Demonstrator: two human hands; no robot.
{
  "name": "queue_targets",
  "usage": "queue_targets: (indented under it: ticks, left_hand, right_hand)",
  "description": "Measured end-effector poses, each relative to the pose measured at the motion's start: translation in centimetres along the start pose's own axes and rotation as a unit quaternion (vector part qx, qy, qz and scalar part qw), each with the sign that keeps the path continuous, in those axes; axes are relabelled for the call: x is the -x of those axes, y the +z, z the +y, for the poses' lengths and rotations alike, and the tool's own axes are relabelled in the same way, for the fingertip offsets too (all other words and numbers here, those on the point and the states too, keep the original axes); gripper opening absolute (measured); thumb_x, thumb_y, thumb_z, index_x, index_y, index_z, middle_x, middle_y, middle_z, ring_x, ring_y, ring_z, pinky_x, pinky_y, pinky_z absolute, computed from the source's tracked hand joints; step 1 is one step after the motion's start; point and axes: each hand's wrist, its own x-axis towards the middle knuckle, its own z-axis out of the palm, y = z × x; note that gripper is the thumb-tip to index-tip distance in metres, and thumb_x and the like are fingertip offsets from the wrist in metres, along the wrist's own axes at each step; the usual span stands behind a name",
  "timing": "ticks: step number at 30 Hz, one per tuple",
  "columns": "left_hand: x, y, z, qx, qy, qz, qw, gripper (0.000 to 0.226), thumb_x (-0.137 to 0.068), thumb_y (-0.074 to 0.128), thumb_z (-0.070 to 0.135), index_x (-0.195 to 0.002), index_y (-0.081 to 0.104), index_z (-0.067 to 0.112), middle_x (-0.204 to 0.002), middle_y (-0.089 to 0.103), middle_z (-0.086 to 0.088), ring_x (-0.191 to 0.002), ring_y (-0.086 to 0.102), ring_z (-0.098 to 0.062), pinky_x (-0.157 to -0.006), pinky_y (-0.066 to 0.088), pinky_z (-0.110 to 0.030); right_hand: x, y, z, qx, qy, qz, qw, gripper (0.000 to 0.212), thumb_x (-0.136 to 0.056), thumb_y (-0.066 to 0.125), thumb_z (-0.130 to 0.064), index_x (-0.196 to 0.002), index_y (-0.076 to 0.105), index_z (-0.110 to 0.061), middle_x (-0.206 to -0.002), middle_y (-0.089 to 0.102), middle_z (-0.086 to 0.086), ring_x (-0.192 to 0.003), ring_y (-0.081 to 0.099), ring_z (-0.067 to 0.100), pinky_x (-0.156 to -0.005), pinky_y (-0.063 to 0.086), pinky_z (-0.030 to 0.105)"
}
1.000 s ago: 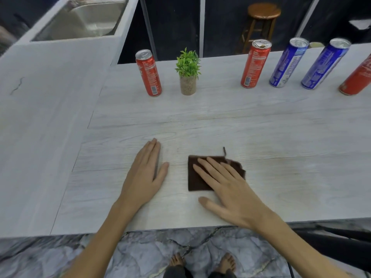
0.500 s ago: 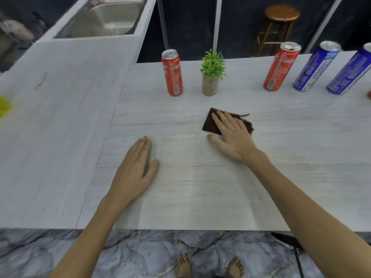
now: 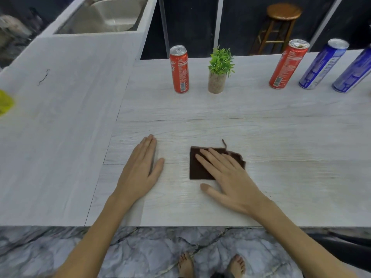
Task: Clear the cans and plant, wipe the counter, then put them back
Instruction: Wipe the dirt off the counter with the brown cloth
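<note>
Here the right hand [image 3: 230,177] presses flat, fingers spread, on a square, seemingly felt-like brown cloth [image 3: 197,167] atop the wood-grain counter [image 3: 281,137].

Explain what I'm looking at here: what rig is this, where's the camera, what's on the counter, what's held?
No robot here: a person works with bare hands, filmed by one wide-angle camera worn on the head, looking forward and down. That is why you see forearms and bare feet.

The left hand lies flat on the pale counter, holding nothing. The right hand presses straight fingers on a folded brown cloth; there is no grip round it.

Along the far edge stand a red can, a small potted plant, a second red can and two blue cans. A sink and a wooden stool lie beyond.
</note>
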Motion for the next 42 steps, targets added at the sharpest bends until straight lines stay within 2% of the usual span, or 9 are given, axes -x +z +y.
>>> queue_targets:
  ticks: [7,11,17,23,26,29,32,36,42]
  left_hand:
    - [0.2,-0.6,-0.8,0.073,-0.012,-0.006,0.997,0.071,-0.108,0.032,0.058,-0.166,0.009,0.023,-0.173,0.001,0.013,-0.156,-0.003,0.004,-0.129,0.009,-0.031]
    - [1.2,-1.6,-2.6,0.059,-0.024,0.014,0.998,0.07,-0.108,0.031,0.057,-0.165,0.011,0.023,-0.173,0.003,0.012,-0.156,-0.002,0.004,-0.128,0.008,-0.029]
    - [3.4,-3.2,-5.9,0.02,-0.056,0.013,0.998,0.069,-0.109,0.032,0.051,-0.165,0.01,0.019,-0.173,0.004,0.007,-0.158,0.0,-0.002,-0.129,0.007,-0.03]
    - [3.6,-2.9,-6.2,0.013,-0.043,0.016,0.999,0.068,-0.11,0.034,0.046,-0.165,0.009,0.016,-0.173,0.004,0.003,-0.158,0.0,-0.005,-0.13,0.009,-0.035]
    - [3.6,-2.8,-6.5,0.009,-0.039,0.017,0.999,0.068,-0.11,0.033,0.047,-0.165,0.008,0.016,-0.173,0.003,0.003,-0.158,-0.001,-0.005,-0.13,0.007,-0.034]
    - [3.7,-2.6,-6.6,0.018,-0.036,0.016,0.999,0.068,-0.11,0.032,0.048,-0.165,0.008,0.016,-0.173,0.001,0.004,-0.158,-0.003,-0.004,-0.13,0.006,-0.033]
    - [3.7,-2.5,-6.9,0.019,-0.035,0.014,0.999,0.069,-0.11,0.03,0.049,-0.165,0.007,0.016,-0.173,0.001,0.004,-0.158,-0.002,-0.005,-0.13,0.007,-0.035]
    - [3.5,-2.4,-6.9,0.009,-0.034,0.016,0.999,0.069,-0.11,0.03,0.049,-0.165,0.008,0.015,-0.173,0.003,0.002,-0.159,0.001,-0.007,-0.13,0.01,-0.037]
    - [3.6,-2.7,-6.7,0.008,-0.034,0.015,0.999,0.067,-0.11,0.03,0.048,-0.165,0.01,0.015,-0.173,0.005,0.002,-0.159,0.001,-0.007,-0.13,0.008,-0.035]
  right_hand:
    - [-4.5,-2.0,3.6,-0.01,0.094,0.013,0.995,0.083,-0.097,0.016,-0.072,-0.168,0.009,-0.03,-0.176,0.003,-0.01,-0.162,-0.003,0.009,-0.132,-0.001,0.038]
    - [-10.4,-1.5,3.3,-0.004,0.107,0.012,0.994,0.081,-0.1,0.026,-0.066,-0.169,0.009,-0.026,-0.177,0.006,-0.004,-0.163,0.0,0.014,-0.129,-0.003,0.037]
    - [-14.8,0.0,-2.2,0.006,0.036,0.009,0.999,0.078,-0.104,0.036,-0.061,-0.168,0.013,-0.024,-0.176,0.01,-0.001,-0.163,0.003,0.017,-0.13,-0.001,0.039]
    - [-7.9,2.1,-8.1,0.021,-0.064,-0.028,0.997,0.08,-0.103,0.033,-0.066,-0.169,0.007,-0.029,-0.177,0.003,-0.006,-0.163,-0.004,0.013,-0.132,-0.001,0.037]
    - [-3.3,2.2,-7.2,0.002,-0.062,-0.033,0.998,0.078,-0.103,0.032,-0.067,-0.168,0.004,-0.034,-0.176,-0.001,-0.012,-0.162,-0.007,0.008,-0.131,-0.004,0.034]
    - [-2.7,1.1,-4.6,0.002,-0.028,-0.031,0.999,0.076,-0.104,0.025,-0.069,-0.168,0.001,-0.035,-0.176,-0.002,-0.013,-0.161,-0.008,0.006,-0.132,0.001,0.038]
    - [-6.2,0.2,-3.4,0.001,0.027,-0.007,1.0,0.077,-0.103,0.024,-0.067,-0.168,0.006,-0.031,-0.176,0.003,-0.009,-0.162,-0.003,0.01,-0.132,0.003,0.041]
    - [-13.3,0.4,-4.5,0.0,0.073,0.007,0.997,0.072,-0.107,0.035,-0.054,-0.168,0.012,-0.025,-0.176,0.009,-0.005,-0.162,0.002,0.014,-0.129,-0.004,0.036]
    - [-14.1,1.9,-8.9,0.023,-0.014,-0.022,0.999,0.071,-0.107,0.035,-0.049,-0.169,0.01,-0.027,-0.177,0.008,-0.003,-0.163,0.001,0.015,-0.131,-0.003,0.037]
